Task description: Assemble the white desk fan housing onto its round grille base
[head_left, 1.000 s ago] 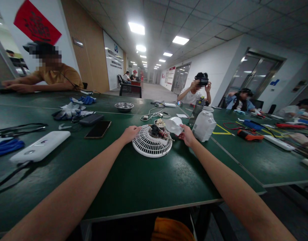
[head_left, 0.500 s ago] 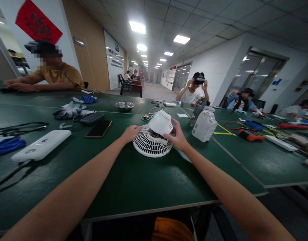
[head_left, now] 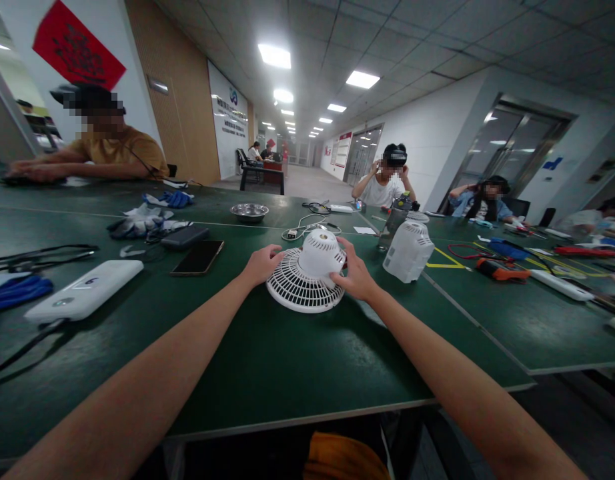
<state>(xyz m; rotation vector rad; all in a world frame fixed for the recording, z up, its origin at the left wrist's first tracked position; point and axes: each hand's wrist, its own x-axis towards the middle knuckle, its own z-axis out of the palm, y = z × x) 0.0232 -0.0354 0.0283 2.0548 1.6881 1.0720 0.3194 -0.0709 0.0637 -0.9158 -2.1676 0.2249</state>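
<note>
On green table (head_left: 307, 373), cover (head_left: 319, 255) now caps grille (head_left: 298, 288).

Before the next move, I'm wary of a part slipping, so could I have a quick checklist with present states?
1. White cover over the middle of the round grille: ok.
2. Right hand on the cover's side: ok.
3. Left hand at the grille's rim: ok.
4. Cover fully seated: cannot tell; the right hand hides part of its edge.
5. Cable plug apart from the grille: ok.
6. Phone apart from the left hand: ok.
</note>
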